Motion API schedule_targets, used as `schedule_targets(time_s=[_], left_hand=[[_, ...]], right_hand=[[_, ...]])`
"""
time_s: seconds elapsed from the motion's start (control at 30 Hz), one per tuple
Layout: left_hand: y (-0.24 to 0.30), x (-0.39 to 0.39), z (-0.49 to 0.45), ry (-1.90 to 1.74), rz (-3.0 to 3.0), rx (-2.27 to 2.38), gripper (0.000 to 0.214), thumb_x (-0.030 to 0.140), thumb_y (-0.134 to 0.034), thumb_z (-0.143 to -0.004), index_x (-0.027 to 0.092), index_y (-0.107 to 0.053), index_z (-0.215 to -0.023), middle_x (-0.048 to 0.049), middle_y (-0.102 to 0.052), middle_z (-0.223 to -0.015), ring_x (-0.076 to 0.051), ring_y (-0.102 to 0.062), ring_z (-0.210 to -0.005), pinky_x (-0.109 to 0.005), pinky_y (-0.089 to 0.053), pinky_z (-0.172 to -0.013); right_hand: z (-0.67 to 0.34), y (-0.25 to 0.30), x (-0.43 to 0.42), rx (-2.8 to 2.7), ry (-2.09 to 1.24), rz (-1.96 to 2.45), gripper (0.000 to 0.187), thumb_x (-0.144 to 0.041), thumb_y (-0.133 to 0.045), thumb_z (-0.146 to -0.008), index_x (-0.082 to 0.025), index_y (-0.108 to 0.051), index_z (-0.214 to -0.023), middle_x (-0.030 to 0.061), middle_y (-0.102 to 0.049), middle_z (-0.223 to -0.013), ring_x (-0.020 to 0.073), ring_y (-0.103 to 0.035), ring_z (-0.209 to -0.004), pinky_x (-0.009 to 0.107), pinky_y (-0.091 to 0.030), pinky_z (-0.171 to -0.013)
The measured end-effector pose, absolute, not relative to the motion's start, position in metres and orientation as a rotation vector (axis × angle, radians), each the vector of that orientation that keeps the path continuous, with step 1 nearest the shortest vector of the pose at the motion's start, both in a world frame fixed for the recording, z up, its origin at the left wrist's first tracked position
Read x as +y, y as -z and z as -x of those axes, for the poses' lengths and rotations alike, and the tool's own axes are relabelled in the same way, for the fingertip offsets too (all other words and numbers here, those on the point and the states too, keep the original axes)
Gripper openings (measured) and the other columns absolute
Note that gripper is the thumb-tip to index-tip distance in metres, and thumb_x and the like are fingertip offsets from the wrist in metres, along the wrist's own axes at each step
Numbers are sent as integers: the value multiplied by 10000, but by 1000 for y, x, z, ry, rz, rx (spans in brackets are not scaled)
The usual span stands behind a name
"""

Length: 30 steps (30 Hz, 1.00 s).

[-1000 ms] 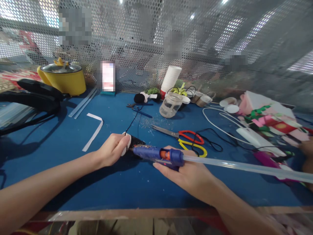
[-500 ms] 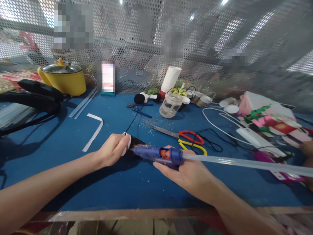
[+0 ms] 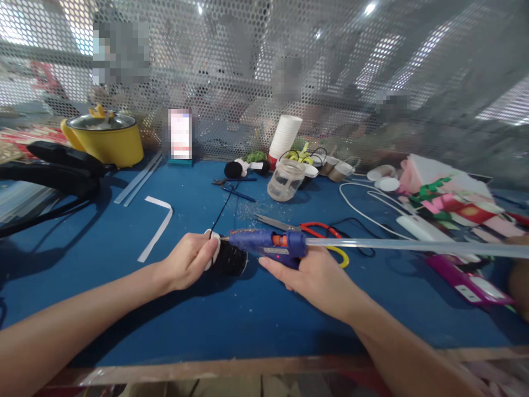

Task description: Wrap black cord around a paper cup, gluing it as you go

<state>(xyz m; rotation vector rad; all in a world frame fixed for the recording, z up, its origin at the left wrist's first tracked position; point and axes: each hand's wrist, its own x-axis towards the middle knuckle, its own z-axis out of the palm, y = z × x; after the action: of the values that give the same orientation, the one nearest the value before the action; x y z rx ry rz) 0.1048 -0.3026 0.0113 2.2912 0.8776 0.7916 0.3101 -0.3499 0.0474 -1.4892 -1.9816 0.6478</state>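
My left hand (image 3: 193,259) is closed round the white end of a paper cup (image 3: 232,258) that lies on its side, its body wrapped in black cord. A strand of black cord (image 3: 221,212) runs from the cup up toward a black ball of cord (image 3: 233,169). In my right hand (image 3: 318,281) is a blue hot glue gun (image 3: 264,242), with a long clear glue stick (image 3: 397,246) reaching out of its back to the right. The gun's nozzle meets the cup's white part close to my left thumb; whether it touches is too small to tell.
Scissors (image 3: 281,221) lie partly behind the glue gun. Beyond are pliers (image 3: 233,188), a clear plastic jar (image 3: 285,181) and stacked paper cups (image 3: 285,137). A yellow pot (image 3: 109,146) and a lit phone (image 3: 181,135) stand at the back left. A purple power strip (image 3: 467,281) lies right.
The glue gun has risen and its nozzle has shifted to the upper part of the cup's white end. More of the black-wrapped side shows below the gun. The view has shifted slightly.
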Motion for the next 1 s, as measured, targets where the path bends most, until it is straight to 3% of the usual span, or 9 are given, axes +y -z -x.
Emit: schedule_targets(time_s=[0.33,0.53,0.7,0.87,1.0], left_hand=[[-5,-301,-101,-786,-2309,838,381,208,-194,-855,178,-295,-489,21,-377,-484,-87,-329,-461,-222,-286,-502],[-6,-302,-101,-799,-2335,819,380,210,-191,-856,179,-288,-490,25,-364,-487,-86,-312,-461,-222,-277,-497],[-9,-303,-101,-797,-2353,813,367,195,-197,-850,181,-296,-497,25,-381,-480,-86,-309,-456,-222,-281,-498],[-10,-302,-101,-804,-2354,817,372,196,-195,-844,180,-301,-488,19,-389,-480,-87,-323,-456,-223,-282,-487],[-10,-301,-101,-786,-2353,858,380,216,-193,-846,180,-291,-480,21,-375,-483,-86,-326,-453,-227,-285,-481]], right_hand=[[-306,-46,-342,-1909,-784,1433,182,-303,-552,-717,-215,-550,-558,-40,-457,-362,155,-519,-441,262,-399,-465],[-311,-49,-337,-1819,-1027,1501,244,-366,-536,-724,-180,-499,-572,-56,-424,-352,87,-417,-319,219,-374,-384],[-322,-46,-328,-1710,-1231,1405,183,-330,-560,-714,-154,-512,-736,-59,-462,-433,73,-429,-387,192,-380,-403],[-331,-51,-321,-1639,-1273,1434,197,-315,-569,-716,-126,-574,-768,22,-582,-694,61,-473,-531,158,-380,-444],[-336,-57,-318,-1674,-1344,1450,189,-315,-550,-736,-128,-578,-746,24,-579,-708,56,-449,-537,150,-356,-427]])
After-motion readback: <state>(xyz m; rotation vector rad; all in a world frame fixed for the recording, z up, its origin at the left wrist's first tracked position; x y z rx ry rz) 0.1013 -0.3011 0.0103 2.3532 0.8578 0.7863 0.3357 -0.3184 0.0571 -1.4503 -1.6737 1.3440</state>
